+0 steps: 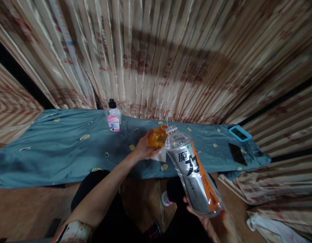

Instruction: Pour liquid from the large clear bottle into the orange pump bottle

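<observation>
My left hand (143, 147) holds a small orange translucent bottle (158, 136) tilted over the blue cloth. A white rag (159, 156) lies under that hand. In my right hand (216, 224) is a large clear plastic bottle (193, 173) with a grey and orange label; I grip it at its base. The big bottle leans away from me, and its open neck (171, 130) touches the mouth of the orange bottle.
A blue patterned cloth (57, 148) covers a low surface along striped curtains (171, 57). On it stand a clear bottle with a black cap and pink label (113, 116), a dark phone (237, 154) and a blue-framed device (239, 133). My dark-clothed legs (95, 189) are below.
</observation>
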`<state>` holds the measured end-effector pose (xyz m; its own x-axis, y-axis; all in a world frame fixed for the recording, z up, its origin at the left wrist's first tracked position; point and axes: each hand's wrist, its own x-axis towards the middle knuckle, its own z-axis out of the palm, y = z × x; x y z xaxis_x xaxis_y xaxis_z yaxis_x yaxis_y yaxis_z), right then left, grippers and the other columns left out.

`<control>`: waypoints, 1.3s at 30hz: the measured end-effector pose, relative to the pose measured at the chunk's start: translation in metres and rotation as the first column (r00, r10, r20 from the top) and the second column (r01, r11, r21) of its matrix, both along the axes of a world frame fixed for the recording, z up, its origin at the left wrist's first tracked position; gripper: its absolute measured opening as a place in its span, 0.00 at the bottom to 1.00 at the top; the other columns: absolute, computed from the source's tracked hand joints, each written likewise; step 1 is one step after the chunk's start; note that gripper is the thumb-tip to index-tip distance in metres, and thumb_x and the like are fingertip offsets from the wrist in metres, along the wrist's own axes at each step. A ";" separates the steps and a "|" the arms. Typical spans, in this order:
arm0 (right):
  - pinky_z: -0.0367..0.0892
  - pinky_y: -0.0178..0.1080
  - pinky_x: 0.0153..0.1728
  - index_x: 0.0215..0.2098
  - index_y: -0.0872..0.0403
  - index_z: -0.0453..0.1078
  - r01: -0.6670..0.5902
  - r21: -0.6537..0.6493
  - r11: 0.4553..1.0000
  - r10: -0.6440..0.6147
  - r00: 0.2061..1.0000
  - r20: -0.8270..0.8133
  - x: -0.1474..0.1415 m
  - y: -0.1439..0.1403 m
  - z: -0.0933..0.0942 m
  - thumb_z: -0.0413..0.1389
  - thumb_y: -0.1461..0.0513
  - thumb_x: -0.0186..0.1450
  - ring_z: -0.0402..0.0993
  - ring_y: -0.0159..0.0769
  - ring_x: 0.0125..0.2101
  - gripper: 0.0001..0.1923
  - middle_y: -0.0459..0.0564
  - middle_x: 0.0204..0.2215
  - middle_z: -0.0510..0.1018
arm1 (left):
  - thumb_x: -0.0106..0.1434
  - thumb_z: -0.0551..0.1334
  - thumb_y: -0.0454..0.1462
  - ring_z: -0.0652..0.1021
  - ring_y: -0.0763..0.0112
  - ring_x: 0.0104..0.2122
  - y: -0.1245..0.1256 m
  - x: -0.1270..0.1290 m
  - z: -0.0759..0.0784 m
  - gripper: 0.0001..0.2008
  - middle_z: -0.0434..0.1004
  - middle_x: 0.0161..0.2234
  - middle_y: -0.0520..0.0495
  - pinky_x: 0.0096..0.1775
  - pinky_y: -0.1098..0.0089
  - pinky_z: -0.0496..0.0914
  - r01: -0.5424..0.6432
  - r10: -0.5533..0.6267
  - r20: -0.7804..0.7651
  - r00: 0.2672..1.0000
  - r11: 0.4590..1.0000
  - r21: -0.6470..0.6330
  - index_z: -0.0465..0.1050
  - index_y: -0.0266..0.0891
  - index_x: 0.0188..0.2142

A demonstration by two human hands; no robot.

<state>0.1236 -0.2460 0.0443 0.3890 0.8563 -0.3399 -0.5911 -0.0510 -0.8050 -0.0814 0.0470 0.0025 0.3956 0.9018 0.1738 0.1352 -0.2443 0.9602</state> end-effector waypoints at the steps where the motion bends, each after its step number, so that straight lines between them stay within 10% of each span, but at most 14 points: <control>1: 0.92 0.44 0.45 0.51 0.37 0.92 0.001 -0.002 1.000 -0.001 1.000 0.006 0.001 -0.001 -0.002 0.82 0.38 0.55 0.98 0.54 0.43 0.29 0.55 0.50 0.97 | 0.53 0.81 0.41 0.89 0.47 0.56 0.000 0.000 0.001 0.36 0.91 0.56 0.42 0.62 0.52 0.82 0.003 -0.003 -0.006 1.000 1.000 -0.003 0.75 0.43 0.60; 39: 0.90 0.45 0.44 0.49 0.42 0.92 0.033 -0.061 0.998 -0.033 0.999 -0.001 -0.009 -0.014 0.003 0.85 0.41 0.51 0.97 0.54 0.42 0.31 0.60 0.45 0.97 | 0.52 0.83 0.44 0.90 0.45 0.56 0.002 0.001 -0.005 0.36 0.91 0.56 0.43 0.63 0.50 0.82 -0.001 0.001 0.020 1.000 1.000 -0.010 0.74 0.45 0.58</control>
